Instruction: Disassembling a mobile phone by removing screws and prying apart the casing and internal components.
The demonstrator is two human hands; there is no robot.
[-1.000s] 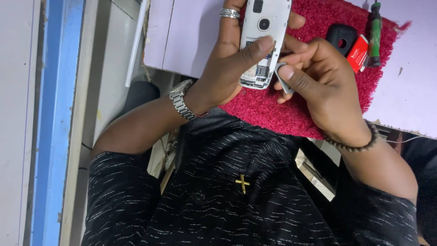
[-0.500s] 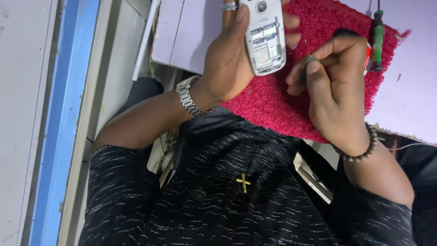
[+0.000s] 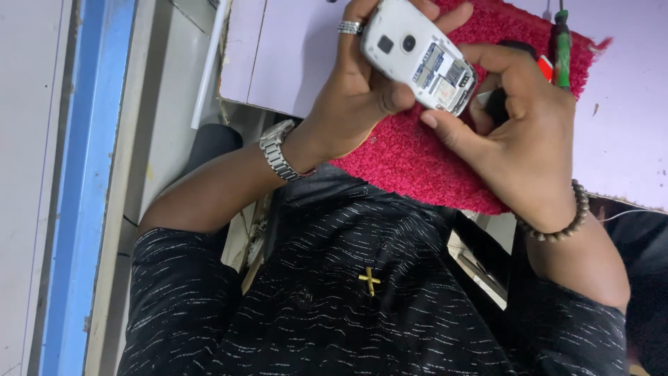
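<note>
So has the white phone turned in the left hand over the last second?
Yes. The white phone now lies slanted across the red mat, its lower end swung toward the green screwdriver; earlier it stood nearly upright. The left hand grips it.

A fuzzy crimson fabric mat lies on my pale lilac tabletop. A green-handled screwdriver rests at the mat's far edge, with a small red object just beside it. A blue vertical strip borders the view at one side.
</note>
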